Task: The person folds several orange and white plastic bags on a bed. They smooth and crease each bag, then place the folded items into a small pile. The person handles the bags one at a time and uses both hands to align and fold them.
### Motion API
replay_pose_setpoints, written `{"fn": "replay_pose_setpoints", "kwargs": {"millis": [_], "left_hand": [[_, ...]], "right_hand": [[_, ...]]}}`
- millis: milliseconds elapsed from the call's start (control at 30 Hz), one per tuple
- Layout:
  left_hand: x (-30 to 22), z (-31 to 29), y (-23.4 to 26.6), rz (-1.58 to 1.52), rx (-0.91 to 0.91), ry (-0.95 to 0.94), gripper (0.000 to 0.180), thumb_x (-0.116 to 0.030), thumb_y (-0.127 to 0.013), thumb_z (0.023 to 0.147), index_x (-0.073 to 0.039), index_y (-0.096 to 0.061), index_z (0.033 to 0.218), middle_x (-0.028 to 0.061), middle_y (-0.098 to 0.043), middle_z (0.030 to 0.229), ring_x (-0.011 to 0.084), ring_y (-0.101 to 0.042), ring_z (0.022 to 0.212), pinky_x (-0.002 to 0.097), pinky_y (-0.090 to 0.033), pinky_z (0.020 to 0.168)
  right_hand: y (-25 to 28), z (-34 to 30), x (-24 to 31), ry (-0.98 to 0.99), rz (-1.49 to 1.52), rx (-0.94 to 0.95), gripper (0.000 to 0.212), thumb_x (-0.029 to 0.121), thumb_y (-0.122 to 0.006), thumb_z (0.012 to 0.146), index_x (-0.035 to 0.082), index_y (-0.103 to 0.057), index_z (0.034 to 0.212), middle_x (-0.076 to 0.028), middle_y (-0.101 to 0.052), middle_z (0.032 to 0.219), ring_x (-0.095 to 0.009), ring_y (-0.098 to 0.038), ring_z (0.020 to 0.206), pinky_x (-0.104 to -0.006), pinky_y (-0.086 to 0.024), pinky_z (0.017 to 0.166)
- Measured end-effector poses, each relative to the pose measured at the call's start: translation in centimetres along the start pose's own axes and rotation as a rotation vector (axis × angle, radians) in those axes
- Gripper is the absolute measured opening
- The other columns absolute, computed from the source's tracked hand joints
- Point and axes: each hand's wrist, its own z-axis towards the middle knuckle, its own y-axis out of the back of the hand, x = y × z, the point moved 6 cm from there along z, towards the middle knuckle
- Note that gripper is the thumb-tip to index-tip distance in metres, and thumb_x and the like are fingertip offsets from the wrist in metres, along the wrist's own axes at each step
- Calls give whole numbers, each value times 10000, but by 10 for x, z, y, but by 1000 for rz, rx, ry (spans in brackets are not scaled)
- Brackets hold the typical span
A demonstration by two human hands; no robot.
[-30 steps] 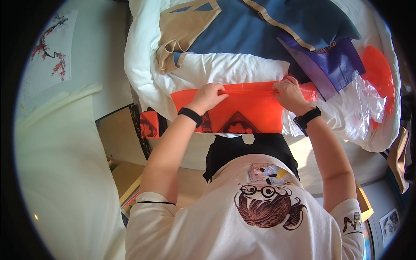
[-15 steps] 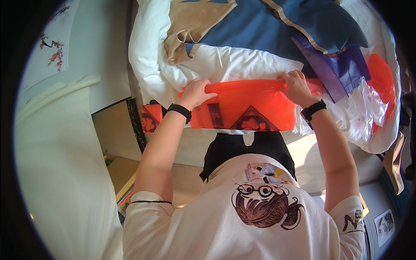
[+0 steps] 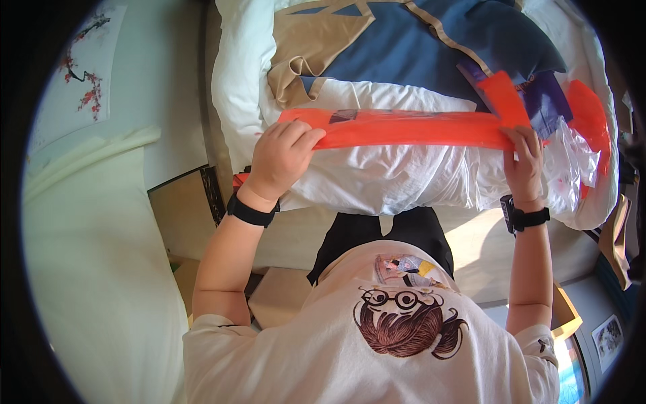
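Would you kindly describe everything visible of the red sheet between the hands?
The red sheet looks like thin, glossy plastic, folded into a long, narrow band with a dark patch near its left end. The left hand and right hand grip it near opposite ends, roughly level over white bedding; a flap at the right angles up, overlapping a purple item in view.

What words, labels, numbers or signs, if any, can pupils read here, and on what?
None reads clearly.
Purple bag: orange marks, partly covered, too small and blurred to read.
Held red bag: dark print, folded over, unreadable.
Shirt sleeve: small dark mark, too creased to read.
Right watch: face too small to read.
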Motion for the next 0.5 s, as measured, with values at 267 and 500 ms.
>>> {"fn": "replay_pose_setpoints", "kwargs": {"millis": [267, 500], "left_hand": [[18, -41, 24, -24, 84, 155, 290, 48, -654, 661, -78, -652, 922, 53, -579, 835, 260, -589, 777, 353, -493, 714], [51, -69, 23, -726, 315, 584, 143, -30, -673, 807, -5, -664, 947, 102, -670, 893, 213, -645, 799, 281, -517, 735]], "right_hand": [[18, -48, -5, -92, -80, 145, 231, -3, -579, 807, 69, -645, 1017, -84, -661, 961, -289, -606, 864, -374, -457, 795], [6, -75, -98, -602, 248, 590, 133, 54, -592, 829, 17, -648, 944, -146, -670, 858, -344, -630, 812, -411, -487, 753]]}}
